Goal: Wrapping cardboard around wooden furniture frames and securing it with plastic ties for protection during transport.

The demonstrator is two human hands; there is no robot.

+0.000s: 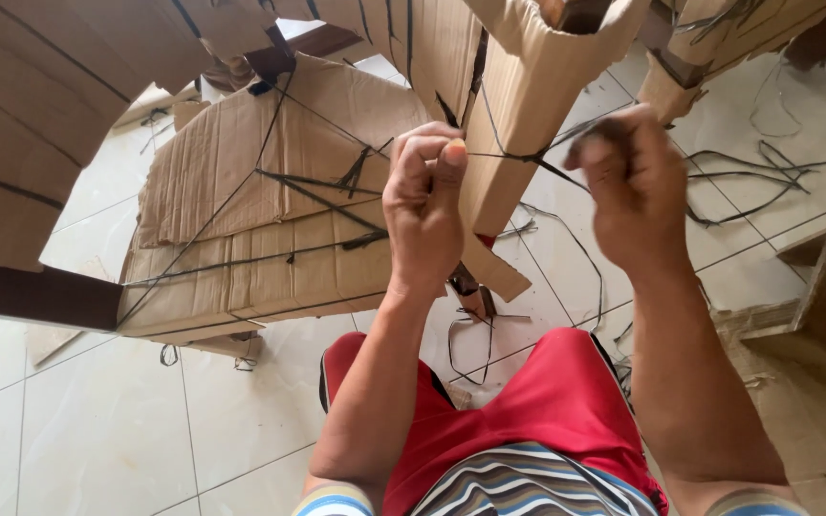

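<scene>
Hands: left hand, right hand pinching thin black strap taut across corrugated cardboard-wrapped post.

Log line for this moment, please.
left hand: pinches black strap | right hand: pulls strap, blurred | strap around cardboard-wrapped piece

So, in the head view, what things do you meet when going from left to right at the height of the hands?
Bundle of flat cardboard tied with black straps → left hand → upright cardboard piece → right hand → loose black straps on the tiled floor.
</scene>
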